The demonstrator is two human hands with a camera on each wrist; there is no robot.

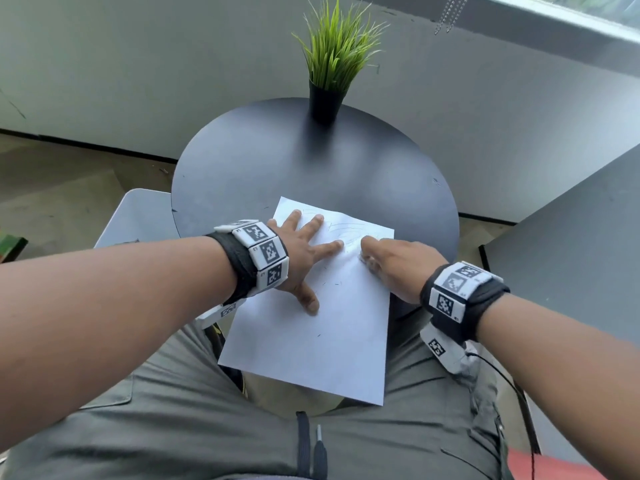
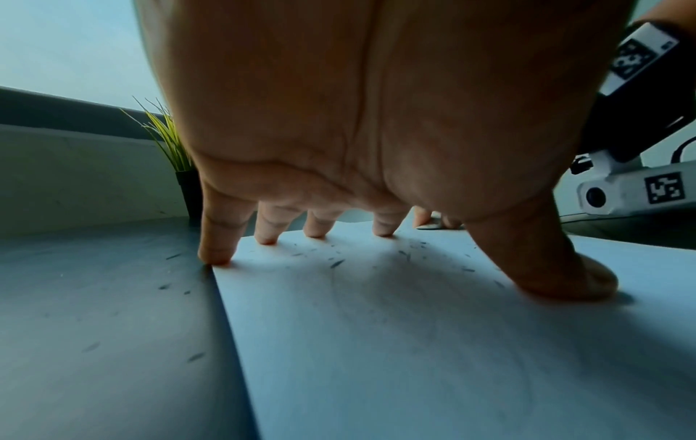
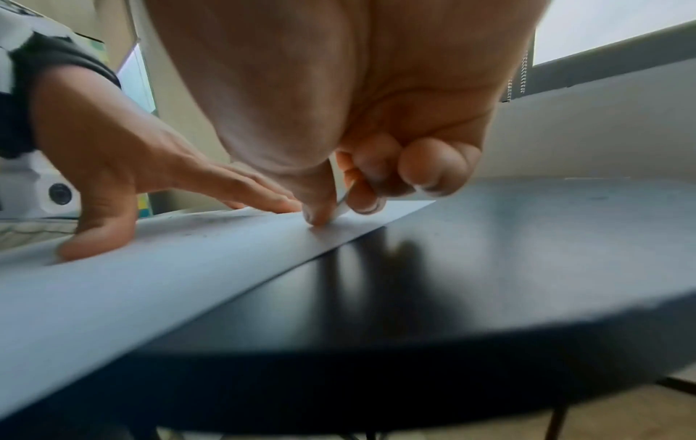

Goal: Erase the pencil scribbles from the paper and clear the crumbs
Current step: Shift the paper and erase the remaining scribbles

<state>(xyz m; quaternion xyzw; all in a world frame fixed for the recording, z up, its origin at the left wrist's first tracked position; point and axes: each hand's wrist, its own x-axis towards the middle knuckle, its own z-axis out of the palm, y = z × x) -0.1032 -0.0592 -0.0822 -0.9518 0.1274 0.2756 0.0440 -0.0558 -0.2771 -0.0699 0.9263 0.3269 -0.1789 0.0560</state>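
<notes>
Mid-erase, not done. Faint grey pencil scribbles (image 1: 341,227) remain on the upper part of the white rectangular paper sheet (image 1: 322,337), centre of the head frame. The area below them looks mostly blank apart from dark eraser crumbs (image 2: 336,263), short dark flecks on the sheet between the left fingers and thumb, plus a few on the table left of the sheet edge. Judgement: erasing partly done, crumb clearing not started.

Paper lies flat on the round dark grey table (image 1: 263,157), its near end overhanging the table edge toward the person's lap.

Left hand (image 1: 301,252): fingers (image 2: 220,238) straight and splayed, tips and thumb pressing the sheet's upper-left area to pin it down.

Right hand (image 1: 398,263): fingers curled, thumb and forefinger clamped on a small white eraser (image 3: 343,208), which touches the paper near its right edge, just right of the left index fingertip. Only a sliver of the eraser shows, so I can't tell its shape.

Potted green grass plant in a black cone pot (image 1: 325,98) stands at the table's far edge, well clear of the work.
</notes>
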